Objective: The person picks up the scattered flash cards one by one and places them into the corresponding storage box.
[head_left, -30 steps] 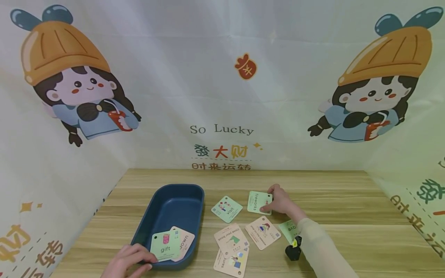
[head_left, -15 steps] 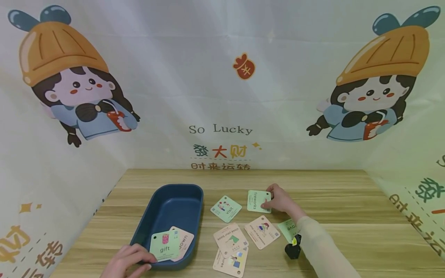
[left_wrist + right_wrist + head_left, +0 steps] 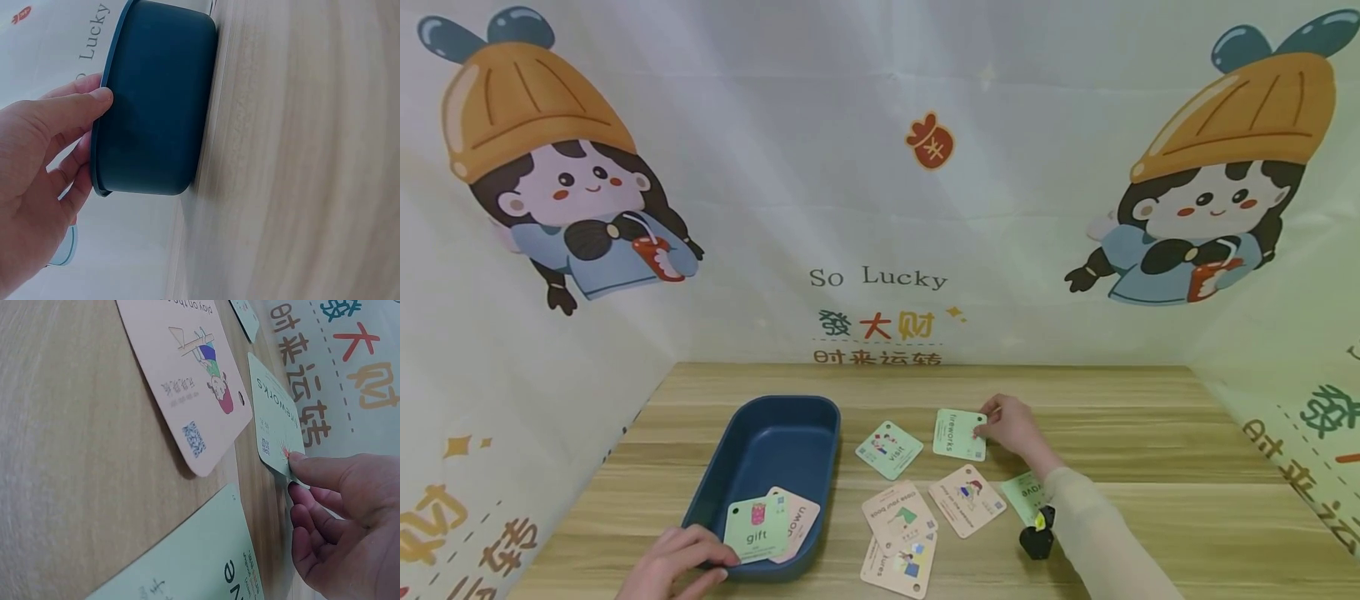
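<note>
My left hand (image 3: 681, 560) grips the near rim of a deep blue rectangular bin (image 3: 700, 492), thumb outside and fingers over the edge in the left wrist view. Inside the bin's near end, a green "gift" card (image 3: 756, 533) overlaps a pink card (image 3: 802, 521). At the table's right middle, my right hand (image 3: 1011, 427) pinches the edge of a green "fireworks" card (image 3: 951, 433) between thumb and fingers. That card's edge looks slightly raised in the right wrist view, where the thumb covers part of its picture.
A green "visit" card (image 3: 889, 450) lies left of the fireworks card. Nearer are a pink card with a seated figure (image 3: 967, 502), a "close your book" card (image 3: 900, 517) overlapping another pink card (image 3: 897, 571), and a green card (image 3: 1024, 496) partly behind the right wrist's black device (image 3: 1036, 542).
My right thumb has slid back toward the fireworks card's right edge, uncovering more of the card. The left hand and the bin have stayed put.
</note>
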Available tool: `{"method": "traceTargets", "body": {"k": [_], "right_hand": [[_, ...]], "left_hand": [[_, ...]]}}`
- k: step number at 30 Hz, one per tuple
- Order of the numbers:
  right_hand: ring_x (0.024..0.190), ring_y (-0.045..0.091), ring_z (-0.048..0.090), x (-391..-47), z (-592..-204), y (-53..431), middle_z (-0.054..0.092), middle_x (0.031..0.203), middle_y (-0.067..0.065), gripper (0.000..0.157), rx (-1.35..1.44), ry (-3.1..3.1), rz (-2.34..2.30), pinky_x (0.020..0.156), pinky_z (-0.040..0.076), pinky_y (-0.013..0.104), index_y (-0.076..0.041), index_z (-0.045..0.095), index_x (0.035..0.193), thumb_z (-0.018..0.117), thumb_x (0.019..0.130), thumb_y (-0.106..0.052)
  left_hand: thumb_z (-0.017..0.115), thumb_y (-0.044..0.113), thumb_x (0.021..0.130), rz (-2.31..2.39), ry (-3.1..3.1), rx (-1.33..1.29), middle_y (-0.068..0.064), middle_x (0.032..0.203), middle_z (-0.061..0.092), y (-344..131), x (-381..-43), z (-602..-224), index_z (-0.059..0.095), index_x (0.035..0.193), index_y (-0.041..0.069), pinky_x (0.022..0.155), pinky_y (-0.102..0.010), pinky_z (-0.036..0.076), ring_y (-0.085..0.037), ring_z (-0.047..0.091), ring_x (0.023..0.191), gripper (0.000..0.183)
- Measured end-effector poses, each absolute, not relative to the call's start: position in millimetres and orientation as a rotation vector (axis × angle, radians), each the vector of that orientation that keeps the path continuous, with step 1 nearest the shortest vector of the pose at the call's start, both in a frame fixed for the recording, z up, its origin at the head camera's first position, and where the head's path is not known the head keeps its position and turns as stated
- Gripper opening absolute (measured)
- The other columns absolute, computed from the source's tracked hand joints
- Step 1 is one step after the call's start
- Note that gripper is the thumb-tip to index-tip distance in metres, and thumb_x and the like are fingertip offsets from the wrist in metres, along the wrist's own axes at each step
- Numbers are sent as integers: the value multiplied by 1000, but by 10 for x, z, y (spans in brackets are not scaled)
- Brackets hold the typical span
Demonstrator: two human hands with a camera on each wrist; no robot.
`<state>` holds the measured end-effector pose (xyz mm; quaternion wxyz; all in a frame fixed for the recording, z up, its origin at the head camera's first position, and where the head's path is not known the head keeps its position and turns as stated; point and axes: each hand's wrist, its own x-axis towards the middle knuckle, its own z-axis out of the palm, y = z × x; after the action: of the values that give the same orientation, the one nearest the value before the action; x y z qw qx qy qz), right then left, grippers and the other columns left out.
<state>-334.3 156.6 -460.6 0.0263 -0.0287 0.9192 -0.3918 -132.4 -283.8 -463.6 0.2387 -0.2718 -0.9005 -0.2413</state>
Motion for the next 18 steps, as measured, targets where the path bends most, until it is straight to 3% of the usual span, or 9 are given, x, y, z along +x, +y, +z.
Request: {"method": "traceTargets", "body": {"k": [12, 18], "right_hand": [[74, 18, 58, -3342, -4582, 1648, 66, 84, 13, 20, -10, 2810, -1317, 63, 45, 24, 6, 65, 97, 73, 84, -8], [76, 16, 59, -3343, -4567, 1695, 66, 87, 12, 22, 13, 2683, -1474, 66, 47, 25, 7, 63, 101, 71, 85, -7]], "left_hand": [[84, 1, 67, -653, -2439, -780, 22, 86, 60, -2844, -1338, -4631, 70, 89, 32, 65, -13, 35, 4, 45, 76, 40], [83, 1, 67, -662, -2450, -768, 24, 87, 60, -2839, -1331, -4635, 70, 89, 33, 64, -14, 36, 3, 45, 76, 41]]}}
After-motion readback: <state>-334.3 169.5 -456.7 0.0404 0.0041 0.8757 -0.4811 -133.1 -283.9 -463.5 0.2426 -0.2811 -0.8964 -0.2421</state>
